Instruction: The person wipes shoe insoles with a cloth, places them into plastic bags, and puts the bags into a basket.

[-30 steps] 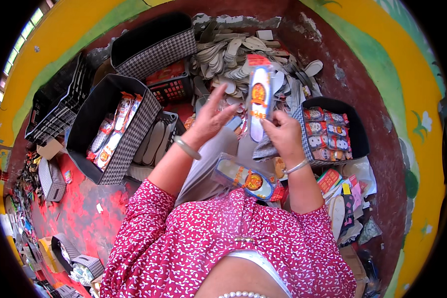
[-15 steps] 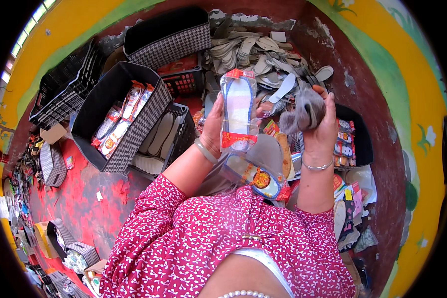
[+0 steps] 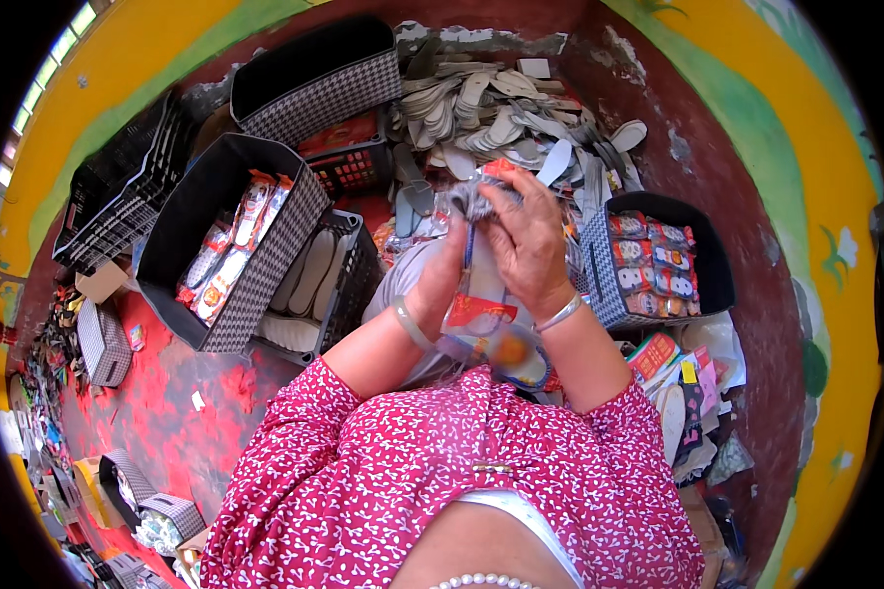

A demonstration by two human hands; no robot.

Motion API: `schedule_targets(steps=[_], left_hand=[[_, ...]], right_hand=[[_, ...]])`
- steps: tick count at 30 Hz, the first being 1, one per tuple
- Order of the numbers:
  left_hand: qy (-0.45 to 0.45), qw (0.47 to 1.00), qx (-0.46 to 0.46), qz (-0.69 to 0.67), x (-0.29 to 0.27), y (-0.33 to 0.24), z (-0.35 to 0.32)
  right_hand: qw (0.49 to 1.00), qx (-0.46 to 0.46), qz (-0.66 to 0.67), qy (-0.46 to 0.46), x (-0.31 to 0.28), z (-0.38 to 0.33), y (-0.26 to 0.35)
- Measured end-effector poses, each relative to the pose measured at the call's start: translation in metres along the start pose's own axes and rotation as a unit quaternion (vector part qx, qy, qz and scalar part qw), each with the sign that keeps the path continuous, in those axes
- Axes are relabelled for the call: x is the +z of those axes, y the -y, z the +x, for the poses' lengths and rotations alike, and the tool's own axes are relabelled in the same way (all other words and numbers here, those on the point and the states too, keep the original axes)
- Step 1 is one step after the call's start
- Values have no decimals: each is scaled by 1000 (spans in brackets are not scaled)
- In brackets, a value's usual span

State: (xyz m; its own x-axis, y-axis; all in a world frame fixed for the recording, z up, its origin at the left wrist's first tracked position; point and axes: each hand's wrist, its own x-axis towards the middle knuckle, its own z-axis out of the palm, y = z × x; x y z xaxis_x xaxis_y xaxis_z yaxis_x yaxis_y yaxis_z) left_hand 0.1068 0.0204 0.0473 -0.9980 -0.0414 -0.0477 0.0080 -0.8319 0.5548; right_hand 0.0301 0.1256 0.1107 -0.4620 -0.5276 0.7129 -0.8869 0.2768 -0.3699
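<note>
In front of my chest, my left hand (image 3: 438,283) is closed on the side of a clear-wrapped insole (image 3: 483,283) with a blue edge and red printed ends. My right hand (image 3: 534,240) bends over its top end, fingers closed round a crumpled grey cloth (image 3: 471,201). The cloth touches the upper part of the packet and partly covers it. On my lap lies a second wrapped insole (image 3: 526,365), with a round orange print, blurred and partly behind the held one.
At the left stands a checked bin (image 3: 265,265) with several wrapped packets, above a black crate (image 3: 359,265) of insoles. A heap of loose insoles (image 3: 501,123) lies against the far wall. Another checked bin (image 3: 609,285) with stacked packets is at right, above mixed packages (image 3: 683,393).
My right hand has come left with the grey cloth, from beside the right bin onto the packet's top end. The packet has turned and tilted in my left hand.
</note>
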Motion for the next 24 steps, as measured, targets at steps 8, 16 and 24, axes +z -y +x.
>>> schedule_targets(steps=[8, 16, 24], left_hand=[[92, 983, -61, 150, 17, -21, -14], [63, 985, -136, 85, 14, -24, -11], [60, 992, -106, 34, 17, -39, -12]], right_hand=[[993, 77, 83, -41, -19, 9, -11], [995, 7, 102, 19, -11, 6, -4], [885, 324, 322, -93, -39, 12, -67]])
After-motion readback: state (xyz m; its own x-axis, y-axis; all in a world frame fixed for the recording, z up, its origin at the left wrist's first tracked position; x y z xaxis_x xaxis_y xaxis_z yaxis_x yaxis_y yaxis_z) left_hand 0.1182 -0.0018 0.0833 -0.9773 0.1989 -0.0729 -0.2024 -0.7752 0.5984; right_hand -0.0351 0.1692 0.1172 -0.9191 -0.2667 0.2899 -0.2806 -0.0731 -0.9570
